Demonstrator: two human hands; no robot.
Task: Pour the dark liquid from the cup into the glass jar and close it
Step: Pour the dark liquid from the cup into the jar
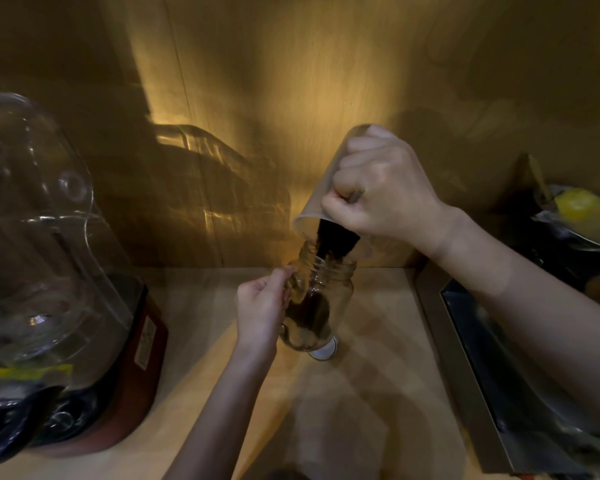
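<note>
One cup (321, 202) mouth-down, tilted over upright jar (317, 299).

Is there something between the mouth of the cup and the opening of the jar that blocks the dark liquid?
Nothing visible does. The cup, tipped by the right hand, pours straight into the open glass jar, which the left hand steadies from the side.
</note>
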